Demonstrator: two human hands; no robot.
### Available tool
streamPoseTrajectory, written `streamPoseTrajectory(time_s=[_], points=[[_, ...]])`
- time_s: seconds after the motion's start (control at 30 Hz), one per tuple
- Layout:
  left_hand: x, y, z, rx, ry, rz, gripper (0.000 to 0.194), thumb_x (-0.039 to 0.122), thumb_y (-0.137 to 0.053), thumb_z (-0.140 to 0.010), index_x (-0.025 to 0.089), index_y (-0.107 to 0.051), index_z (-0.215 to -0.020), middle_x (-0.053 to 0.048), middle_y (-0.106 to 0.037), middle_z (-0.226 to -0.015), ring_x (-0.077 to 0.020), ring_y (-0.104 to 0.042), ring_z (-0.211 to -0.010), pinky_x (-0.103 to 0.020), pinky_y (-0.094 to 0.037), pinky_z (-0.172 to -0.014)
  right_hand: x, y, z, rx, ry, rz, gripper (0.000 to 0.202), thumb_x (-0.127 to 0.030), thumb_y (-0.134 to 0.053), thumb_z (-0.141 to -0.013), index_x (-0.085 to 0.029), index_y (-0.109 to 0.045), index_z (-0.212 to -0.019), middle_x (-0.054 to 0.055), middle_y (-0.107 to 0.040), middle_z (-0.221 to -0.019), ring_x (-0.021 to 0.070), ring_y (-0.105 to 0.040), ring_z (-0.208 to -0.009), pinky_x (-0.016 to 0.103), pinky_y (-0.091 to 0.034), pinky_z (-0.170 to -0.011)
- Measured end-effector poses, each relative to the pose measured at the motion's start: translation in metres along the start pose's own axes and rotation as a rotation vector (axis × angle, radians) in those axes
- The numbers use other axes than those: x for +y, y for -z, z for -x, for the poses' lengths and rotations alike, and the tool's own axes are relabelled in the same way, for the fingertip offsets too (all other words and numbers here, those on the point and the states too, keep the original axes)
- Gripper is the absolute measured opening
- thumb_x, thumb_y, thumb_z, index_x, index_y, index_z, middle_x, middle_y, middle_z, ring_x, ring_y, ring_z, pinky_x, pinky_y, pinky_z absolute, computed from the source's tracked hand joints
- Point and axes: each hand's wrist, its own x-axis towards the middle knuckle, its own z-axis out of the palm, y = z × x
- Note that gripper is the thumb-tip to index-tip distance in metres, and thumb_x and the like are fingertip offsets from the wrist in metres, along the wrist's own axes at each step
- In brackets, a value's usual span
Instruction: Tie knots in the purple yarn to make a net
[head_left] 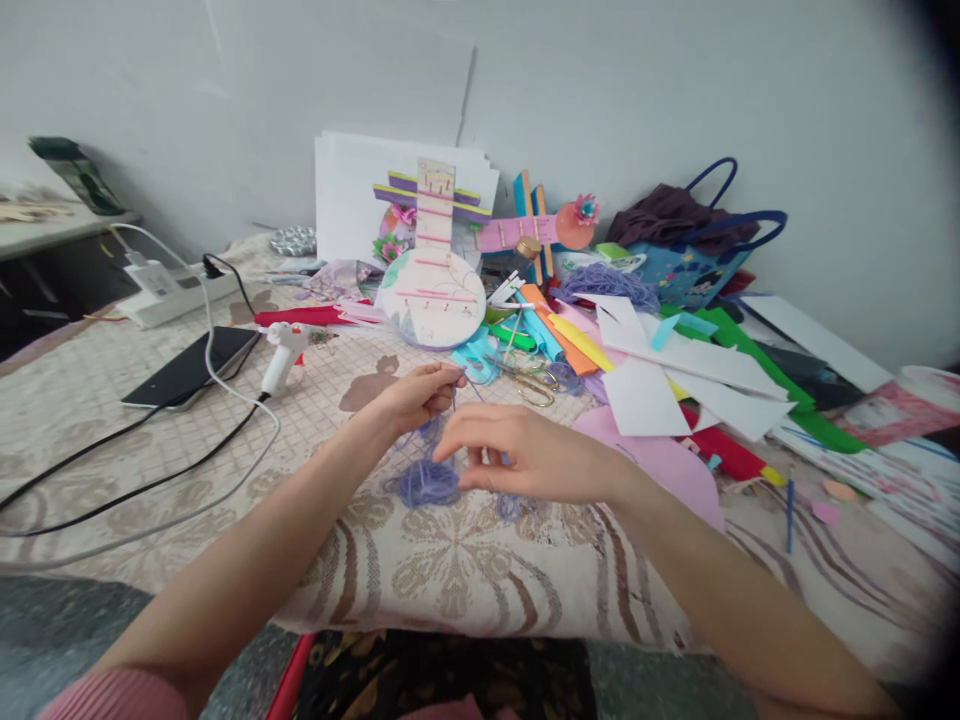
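Note:
My left hand [426, 393] is closed, its thumb and index finger pinching a strand of purple yarn above the patterned tablecloth. Just to the right and slightly lower is my right hand [517, 450], its fingers curved and apart over the yarn. Beneath both hands lies a loose tangle of purple yarn [426, 483], with thin strands running up between them. A pair of gold-handled scissors [534, 384] rests beyond my right hand. Behind stands a round white decorated piece [433, 300] with a ladder-like upright.
At the left are a white glue gun [282, 358], a black tablet [193, 368], cables and a power strip [176, 300]. Foam sheets and white board pieces [645, 398] are heaped at the right, before a blue bag [679, 270]. A pink round sheet [675, 475] lies beside my right forearm.

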Motion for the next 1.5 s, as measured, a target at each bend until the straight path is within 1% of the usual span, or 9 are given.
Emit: streamPoseTrajectory(time_s=[0.07, 0.2, 0.33, 0.53, 0.73, 0.97, 1.1, 1.3, 1.5], points=[[-0.001, 0.0, -0.001, 0.005, -0.012, -0.006, 0.015, 0.013, -0.065, -0.072, 0.009, -0.054, -0.062, 0.001, -0.052, -0.057, 0.0025, -0.025, -0.036, -0.012, -0.014, -0.032, 0.011, -0.011, 0.005, -0.084, -0.08, 0.088, 0.021, -0.026, -0.056, -0.083, -0.019, -0.058, -0.102, 0.005, -0.057, -0.098, 0.0131, -0.054, -0.081, 0.027, -0.044, -0.071], [-0.002, 0.001, -0.004, -0.009, -0.01, -0.003, 0.015, 0.012, -0.065, -0.071, 0.009, -0.053, -0.063, 0.0, -0.054, -0.06, 0.0026, -0.026, -0.037, -0.011, -0.015, -0.032, 0.03, -0.047, 0.006, -0.075, -0.202, 0.187, 0.04, -0.033, -0.061, -0.078, -0.022, -0.051, -0.115, 0.006, -0.05, -0.108, 0.0147, -0.053, -0.08, 0.027, -0.043, -0.066], [-0.003, 0.003, -0.005, -0.01, -0.015, 0.003, 0.014, 0.012, -0.065, -0.071, 0.009, -0.053, -0.063, -0.001, -0.054, -0.061, 0.0025, -0.028, -0.038, -0.01, -0.016, -0.033, 0.037, -0.072, -0.002, -0.043, -0.206, 0.191, 0.023, -0.015, -0.049, -0.081, -0.018, -0.054, -0.104, 0.006, -0.051, -0.1, 0.0144, -0.052, -0.082, 0.027, -0.043, -0.07], [-0.003, 0.003, -0.004, 0.003, -0.01, -0.005, 0.016, 0.013, -0.065, -0.071, 0.009, -0.054, -0.062, 0.001, -0.051, -0.056, 0.0025, -0.024, -0.036, -0.011, -0.014, -0.032, 0.031, -0.057, -0.001, 0.147, -0.167, 0.014, 0.02, -0.012, -0.048, -0.083, -0.018, -0.054, -0.101, 0.005, -0.052, -0.102, 0.0109, -0.051, -0.081, 0.025, -0.042, -0.074], [-0.005, -0.001, -0.002, -0.016, -0.005, -0.002, 0.015, 0.012, -0.064, -0.072, 0.009, -0.053, -0.062, 0.0, -0.053, -0.06, 0.0022, -0.027, -0.038, -0.01, -0.016, -0.033, 0.03, -0.062, 0.008, -0.04, -0.076, 0.057, 0.014, -0.014, -0.044, -0.087, -0.017, -0.057, -0.083, 0.002, -0.056, -0.087, 0.0103, -0.052, -0.079, 0.023, -0.04, -0.072], [-0.016, -0.014, 0.003, 0.061, -0.085, 0.09, 0.017, 0.011, -0.058, -0.075, 0.008, -0.052, -0.059, 0.001, -0.05, -0.057, 0.0027, -0.024, -0.037, -0.011, -0.015, -0.033, 0.033, -0.082, 0.008, -0.066, -0.103, 0.323, 0.013, -0.014, -0.044, -0.087, -0.017, -0.056, -0.087, 0.004, -0.053, -0.088, 0.013, -0.05, -0.08, 0.024, -0.04, -0.068], [-0.033, -0.022, 0.003, 0.096, -0.108, 0.111, 0.018, 0.015, -0.059, -0.076, 0.01, -0.053, -0.06, 0.007, -0.037, -0.046, 0.0012, -0.023, -0.035, -0.013, -0.015, -0.034, 0.031, -0.086, 0.006, -0.073, -0.115, 0.436, 0.011, -0.012, -0.046, -0.084, -0.017, -0.056, -0.085, 0.004, -0.052, -0.084, 0.0146, -0.049, -0.077, 0.026, -0.039, -0.063], [-0.051, -0.019, -0.006, 0.124, -0.076, 0.033, 0.024, 0.021, -0.06, -0.076, 0.011, -0.053, -0.056, 0.009, -0.028, -0.039, 0.0002, -0.019, -0.032, -0.015, -0.014, -0.034, 0.025, -0.087, 0.009, -0.081, -0.089, 0.477, 0.014, -0.008, -0.041, -0.085, -0.015, -0.054, -0.086, 0.006, -0.052, -0.084, 0.0153, -0.048, -0.076, 0.027, -0.039, -0.063], [-0.054, -0.019, -0.006, 0.152, -0.105, -0.077, 0.021, 0.023, -0.059, -0.078, 0.013, -0.053, -0.06, 0.009, -0.03, -0.038, -0.0012, -0.022, -0.031, -0.017, -0.016, -0.035, 0.02, -0.073, 0.013, 0.173, -0.167, 0.159, 0.011, -0.012, -0.042, -0.085, -0.017, -0.052, -0.085, 0.003, -0.054, -0.086, 0.0116, -0.049, -0.072, 0.025, -0.04, -0.065]])
